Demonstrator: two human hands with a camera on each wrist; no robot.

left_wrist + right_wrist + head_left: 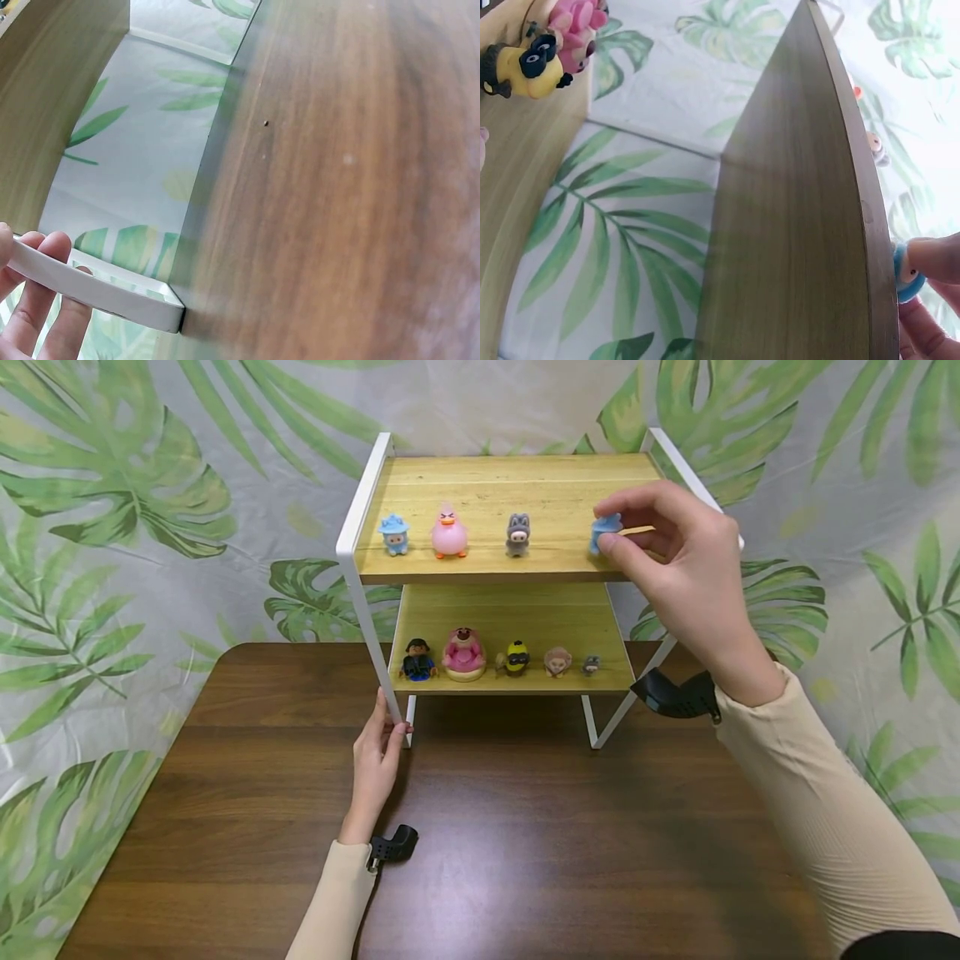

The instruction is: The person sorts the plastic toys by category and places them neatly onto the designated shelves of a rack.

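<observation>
At the right of the upper shelf board point(480, 485), my right hand point(690, 568) pinches a small blue-hatted figurine point(604, 531) between thumb and fingers. The right wrist view shows this figurine point(906, 279) at the board's front edge; whether it touches the board I cannot tell. Left of it on the same board stand a grey rabbit-eared figurine point(517, 535), a pink duck figurine point(449, 533) and another blue-hatted figurine point(393, 535). My left hand point(375, 764) holds the shelf rack's white front left leg point(97, 291) low down, fingers bent about it.
On the lower shelf board point(510, 610) sit a dark-haired figurine point(417, 660), a pink bear figurine point(463, 654), a yellow figurine with black goggles point(517, 657), a furry brownish figurine point(557, 662) and a tiny grey one point(591, 665). The rack stands on a brown wooden table point(525, 843) before a leaf-patterned cloth point(120, 468).
</observation>
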